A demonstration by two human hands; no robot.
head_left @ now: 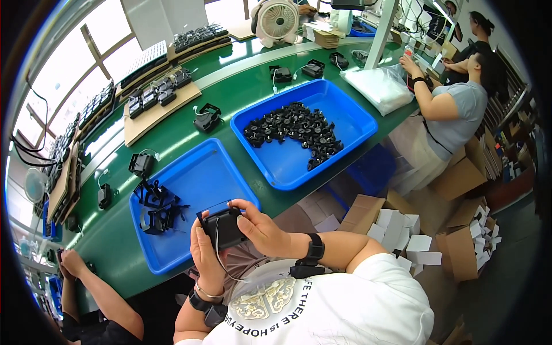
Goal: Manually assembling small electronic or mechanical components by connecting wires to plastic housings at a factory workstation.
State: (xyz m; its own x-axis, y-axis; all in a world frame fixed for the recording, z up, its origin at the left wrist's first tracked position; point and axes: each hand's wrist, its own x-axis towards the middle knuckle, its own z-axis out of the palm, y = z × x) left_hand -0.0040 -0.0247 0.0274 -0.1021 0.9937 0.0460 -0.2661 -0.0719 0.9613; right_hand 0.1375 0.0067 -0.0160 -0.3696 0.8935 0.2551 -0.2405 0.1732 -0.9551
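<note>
Between both hands I hold a black plastic device housing (223, 229) with a pale cable hanging from it. My left hand (205, 253) wraps its left side, and my right hand (257, 229) grips its right side with the thumb on the face. The housing is over the near edge of a blue tray (150, 253), which contains several black plastic frames (158, 213). Behind and to the right, a second blue tray (276, 172) contains a heap of small black knob-like parts (293, 129).
Several similar black units (207, 118) with cables stand along the green bench (230, 75). More sit on cardboard sheets (138, 129) at the left. A fan (278, 22) stands at the back. Co-workers sit at right (460, 109) and lower left (109, 293). Open cartons (463, 241) with white boxes are on the floor.
</note>
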